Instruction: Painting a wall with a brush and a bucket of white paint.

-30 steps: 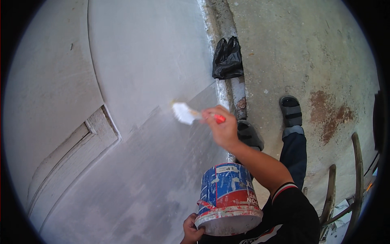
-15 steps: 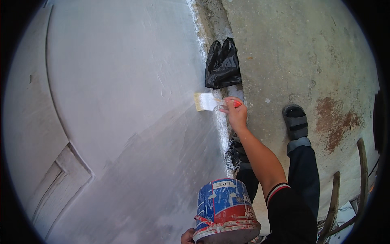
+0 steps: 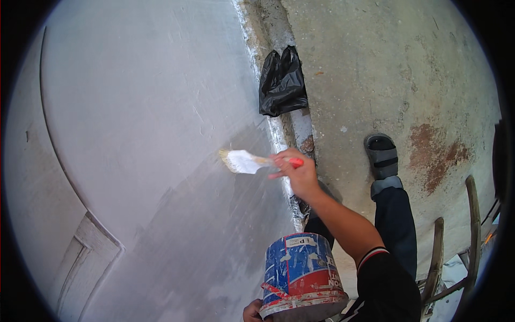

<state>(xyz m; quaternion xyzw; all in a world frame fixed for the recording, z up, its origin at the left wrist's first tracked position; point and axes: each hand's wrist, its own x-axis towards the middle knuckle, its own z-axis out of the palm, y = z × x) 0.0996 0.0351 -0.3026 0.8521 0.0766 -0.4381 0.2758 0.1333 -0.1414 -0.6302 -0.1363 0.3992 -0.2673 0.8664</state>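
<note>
My right hand (image 3: 298, 170) grips a paintbrush (image 3: 252, 161) by its red handle; the white-loaded bristles touch the grey wall (image 3: 150, 107) near its foot. My left hand (image 3: 251, 310) shows only at the lower edge, holding a blue and red paint bucket (image 3: 300, 276) from below. The bucket is smeared with white paint and hangs close to my body.
A black plastic bag (image 3: 281, 83) lies at the wall's base on the concrete floor (image 3: 386, 70). My sandalled foot (image 3: 382, 155) stands on the floor near a rust-coloured stain (image 3: 437, 153). Wooden ladder rails (image 3: 472, 231) curve at the right. Wall moulding (image 3: 88, 252) sits lower left.
My right hand has brought the brush down and left along the wall, away from the black bag. The view has shifted slightly, and the bucket stays held at the lower edge.
</note>
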